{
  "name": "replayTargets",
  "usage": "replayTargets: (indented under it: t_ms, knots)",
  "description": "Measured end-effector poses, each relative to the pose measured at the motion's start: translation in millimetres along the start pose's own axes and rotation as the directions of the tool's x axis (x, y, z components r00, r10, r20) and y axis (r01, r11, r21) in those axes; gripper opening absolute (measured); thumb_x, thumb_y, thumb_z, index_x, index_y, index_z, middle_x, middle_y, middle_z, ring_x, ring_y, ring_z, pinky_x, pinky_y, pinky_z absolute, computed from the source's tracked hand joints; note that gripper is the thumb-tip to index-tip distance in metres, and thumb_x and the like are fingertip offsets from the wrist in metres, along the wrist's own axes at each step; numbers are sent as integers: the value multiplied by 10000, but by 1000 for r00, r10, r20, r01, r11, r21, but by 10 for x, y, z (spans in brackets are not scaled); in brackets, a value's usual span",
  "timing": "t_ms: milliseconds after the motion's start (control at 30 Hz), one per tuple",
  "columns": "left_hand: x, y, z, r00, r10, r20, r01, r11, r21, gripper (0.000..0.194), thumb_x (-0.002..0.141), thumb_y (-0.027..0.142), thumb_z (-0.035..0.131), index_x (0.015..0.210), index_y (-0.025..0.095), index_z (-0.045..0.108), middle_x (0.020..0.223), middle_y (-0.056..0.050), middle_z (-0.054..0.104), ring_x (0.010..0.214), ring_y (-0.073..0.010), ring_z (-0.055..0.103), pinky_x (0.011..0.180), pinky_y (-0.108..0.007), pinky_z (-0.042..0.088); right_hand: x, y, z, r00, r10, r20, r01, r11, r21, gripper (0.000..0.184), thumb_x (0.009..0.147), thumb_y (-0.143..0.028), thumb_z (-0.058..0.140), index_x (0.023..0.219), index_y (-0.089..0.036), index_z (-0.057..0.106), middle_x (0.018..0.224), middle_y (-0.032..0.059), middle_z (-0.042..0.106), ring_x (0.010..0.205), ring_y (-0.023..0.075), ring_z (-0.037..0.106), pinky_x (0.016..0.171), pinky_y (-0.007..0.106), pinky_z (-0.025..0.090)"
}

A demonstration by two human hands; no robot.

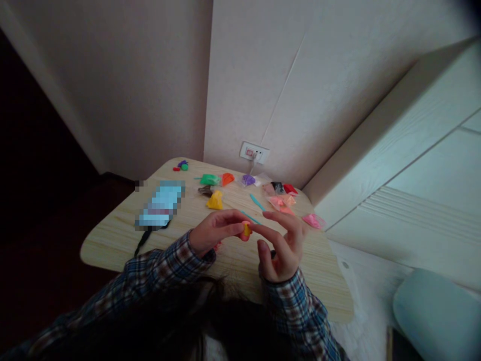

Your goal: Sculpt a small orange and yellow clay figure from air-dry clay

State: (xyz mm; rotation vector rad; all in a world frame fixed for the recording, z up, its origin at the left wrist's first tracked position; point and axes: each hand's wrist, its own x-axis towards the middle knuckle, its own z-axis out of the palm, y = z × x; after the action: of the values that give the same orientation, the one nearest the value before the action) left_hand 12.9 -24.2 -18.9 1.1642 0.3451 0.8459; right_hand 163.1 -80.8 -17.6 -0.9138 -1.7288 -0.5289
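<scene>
Between the thumb and fingers of my left hand [220, 230] is a small lump of orange and yellow modelling clay [245, 231]. My right hand [283, 245] has its fingers apart, and its index fingertip touches or nearly touches the clay's right side. Just beyond the hands lie two light-blue modelling tools [257, 202], one partly covered by my fingers. A yellow clay packet [215, 200] sits past my left hand. Something small and red, partly hidden, shows under my left wrist.
Several bagged clays line the far side of the wooden table [112, 245], including green [210, 179], purple [248, 180] and pink [314, 221]. A phone [161, 203] with a cable lies on the left. Wall and socket [254, 152] stand behind; a pale-green seat [436, 311] is at right.
</scene>
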Motion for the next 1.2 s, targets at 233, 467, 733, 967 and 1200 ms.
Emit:
replayTargets:
  t_ms: [233, 467, 733, 967, 1200]
  knots:
    - [-7, 4, -21, 998, 52, 31, -52, 999, 12, 267, 709, 356, 692, 787, 111, 621, 599, 23, 576, 585, -78, 517, 615, -205, 403, -7, -14, 0, 999, -28, -20, 28, 1000, 4, 248, 819, -174, 436, 946, -207, 646, 1023, 63, 574, 939, 218, 526, 801, 411, 445]
    - [-10, 3, -28, 994, 93, 65, -94, 996, 10, 220, 723, 307, 689, 770, 106, 613, 636, 7, 598, 592, -79, 530, 601, -200, 406, -8, -12, 7, 999, -29, -30, 29, 999, 19, 254, 796, -142, 440, 919, -210, 651, 1023, 56, 580, 939, 215, 525, 797, 414, 447]
    - [2, -18, -39, 990, 109, 90, -109, 994, -8, 234, 714, 320, 698, 784, 111, 621, 649, 3, 606, 607, -81, 540, 604, -195, 411, -12, -20, 5, 999, -36, -28, 36, 999, 18, 279, 781, -113, 437, 935, -210, 648, 999, 51, 586, 917, 207, 537, 783, 403, 453]
    - [-8, -19, -33, 992, 103, 73, -103, 995, 9, 262, 690, 346, 712, 755, 112, 613, 657, 1, 602, 597, -85, 537, 601, -207, 414, -6, -9, 9, 998, -50, -47, 51, 999, 16, 314, 759, -93, 435, 957, -209, 649, 986, 52, 589, 915, 203, 533, 770, 396, 460]
    - [3, -16, -34, 991, 106, 84, -107, 994, 8, 249, 696, 335, 710, 756, 111, 619, 651, 2, 605, 599, -82, 541, 610, -203, 417, 2, -14, 0, 998, -45, -35, 45, 999, 5, 326, 754, -90, 433, 961, -207, 657, 998, 54, 585, 926, 205, 529, 783, 402, 457]
